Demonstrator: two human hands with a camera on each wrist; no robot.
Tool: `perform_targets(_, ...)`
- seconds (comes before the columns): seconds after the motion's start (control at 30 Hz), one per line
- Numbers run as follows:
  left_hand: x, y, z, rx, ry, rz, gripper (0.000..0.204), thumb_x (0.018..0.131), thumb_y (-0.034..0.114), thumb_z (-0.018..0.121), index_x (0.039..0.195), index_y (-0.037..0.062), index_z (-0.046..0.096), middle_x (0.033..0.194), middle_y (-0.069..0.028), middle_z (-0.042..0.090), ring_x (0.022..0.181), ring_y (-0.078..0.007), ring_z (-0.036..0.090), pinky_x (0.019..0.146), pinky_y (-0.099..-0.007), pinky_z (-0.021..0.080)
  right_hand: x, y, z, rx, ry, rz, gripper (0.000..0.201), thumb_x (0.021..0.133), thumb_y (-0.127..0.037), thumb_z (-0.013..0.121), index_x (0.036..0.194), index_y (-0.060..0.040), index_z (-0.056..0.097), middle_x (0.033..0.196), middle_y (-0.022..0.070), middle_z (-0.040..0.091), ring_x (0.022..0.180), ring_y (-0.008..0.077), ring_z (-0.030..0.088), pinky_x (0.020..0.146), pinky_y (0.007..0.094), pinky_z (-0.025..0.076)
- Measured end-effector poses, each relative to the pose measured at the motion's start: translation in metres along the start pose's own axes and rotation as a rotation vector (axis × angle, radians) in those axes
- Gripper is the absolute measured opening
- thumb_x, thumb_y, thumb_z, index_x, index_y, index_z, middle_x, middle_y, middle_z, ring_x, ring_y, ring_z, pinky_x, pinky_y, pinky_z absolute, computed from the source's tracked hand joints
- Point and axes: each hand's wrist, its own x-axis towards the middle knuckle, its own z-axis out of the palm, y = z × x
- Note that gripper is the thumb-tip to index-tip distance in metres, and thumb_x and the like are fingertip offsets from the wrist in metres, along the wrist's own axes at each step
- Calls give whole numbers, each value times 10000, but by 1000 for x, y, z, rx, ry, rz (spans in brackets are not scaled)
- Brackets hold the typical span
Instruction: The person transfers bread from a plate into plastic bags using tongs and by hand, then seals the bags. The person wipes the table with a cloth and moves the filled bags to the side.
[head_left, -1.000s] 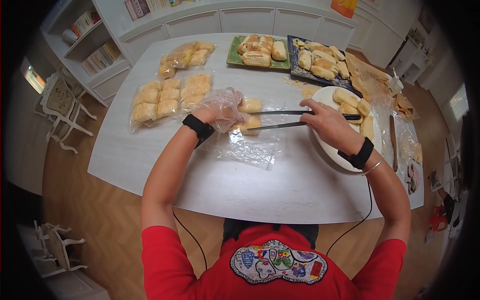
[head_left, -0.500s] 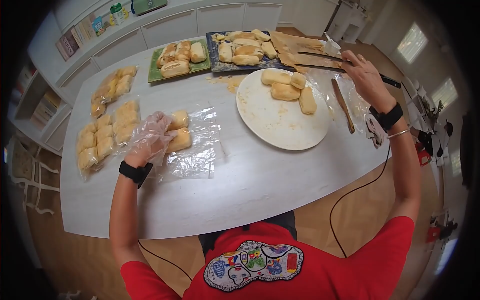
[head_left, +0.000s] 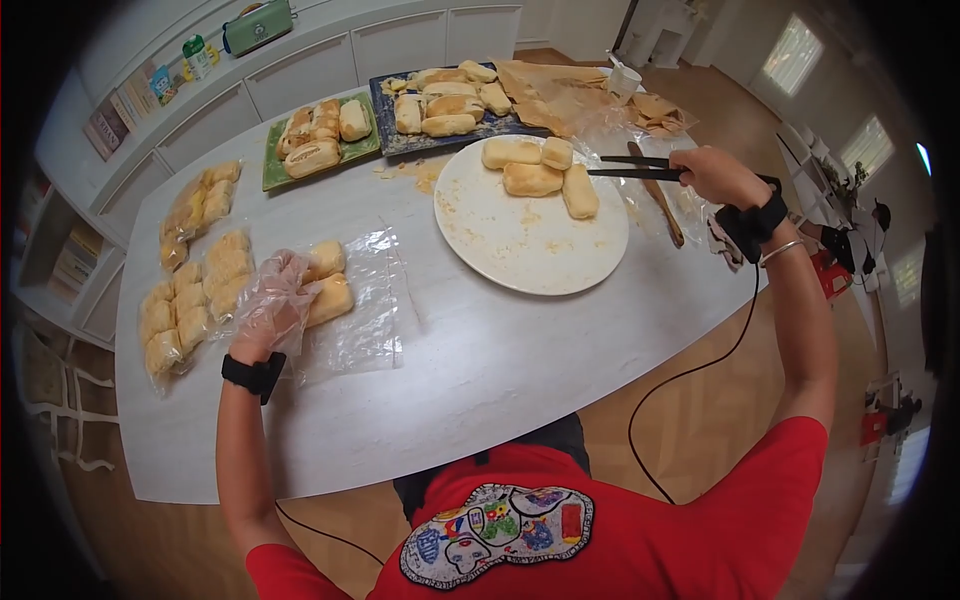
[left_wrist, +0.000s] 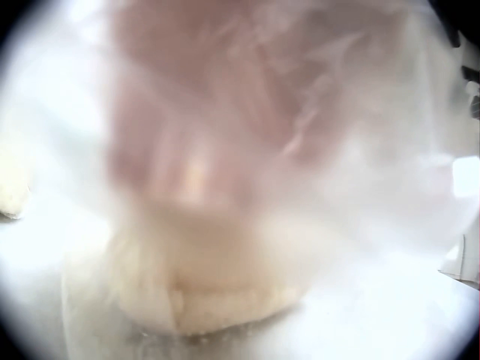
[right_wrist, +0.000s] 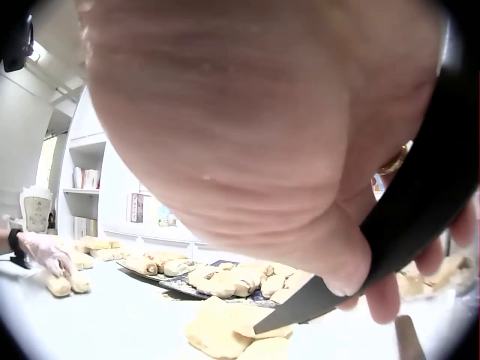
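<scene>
The gloved left hand (head_left: pixel 274 298) grips the near side of a clear plastic bag (head_left: pixel 372 335), beside two pale bread rolls (head_left: pixel 330 298). Blurred in the left wrist view, its fingers (left_wrist: pixel 202 150) lie against a roll (left_wrist: pixel 210 304). Black tongs (head_left: pixel 640 174) are held in the bare right hand (head_left: pixel 722 178), their arms a little apart and pointing left. Their tips are at the right side of several rolls (head_left: pixel 532 180) on a round white plate (head_left: pixel 540 265). The right wrist view shows the right hand (right_wrist: pixel 232 135) around the tongs (right_wrist: pixel 427 187), with one tip by the rolls (right_wrist: pixel 217 330).
Bagged rolls (head_left: pixel 190 305) lie left of the left hand. Behind stand a green tray (head_left: pixel 275 172) and a dark blue tray (head_left: pixel 388 140), both with bread. Brown paper (head_left: pixel 540 85), a white cup (head_left: pixel 624 82) and a wooden knife-like utensil (head_left: pixel 660 205) are at the right.
The right hand has carried the tongs from the bag to the right, then back toward the plate's rolls. The left hand stays at the bag while the head view has shifted.
</scene>
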Motion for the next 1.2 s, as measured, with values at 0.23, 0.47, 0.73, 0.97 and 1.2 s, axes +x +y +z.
perform_targets(0.23,-1,6,-3,24,16,-3,290,805,226,679,1066,105,640,1070,-107,596,974,-316,595,813,-405,503,18,-1,25,116,-125,15,127,865,-115,576,952,-43,635,800,144,635,748,272,586,693,392,453)
perform_targets(0.47,-2,6,-3,-42,-10,-40,295,814,200,655,1085,90,618,1099,-135,577,1029,-343,568,868,-421,482,3,-19,24,221,-215,2,145,856,-95,557,959,-15,622,832,98,692,788,247,635,743,362,475)
perform_targets(0.73,-4,0,8,-30,78,4,290,800,207,696,1068,107,649,1060,-106,600,974,-306,598,817,-383,508,-48,-42,-2,397,-342,8,113,896,-126,551,941,-41,611,823,31,675,733,142,608,644,310,495)
perform_targets(0.97,-3,8,-2,-15,1,-55,277,823,207,656,1081,113,621,1093,-116,588,1011,-332,585,848,-422,492,-52,-19,10,-85,230,-293,85,831,-69,640,911,-55,614,832,112,637,875,300,589,769,392,463)
perform_targets(1.2,-2,10,-2,11,14,-54,260,824,209,652,1065,115,631,1090,-107,592,997,-329,593,829,-417,498,-24,-55,-1,-204,109,-342,60,831,-81,636,889,-67,629,822,107,635,892,283,578,787,405,452)
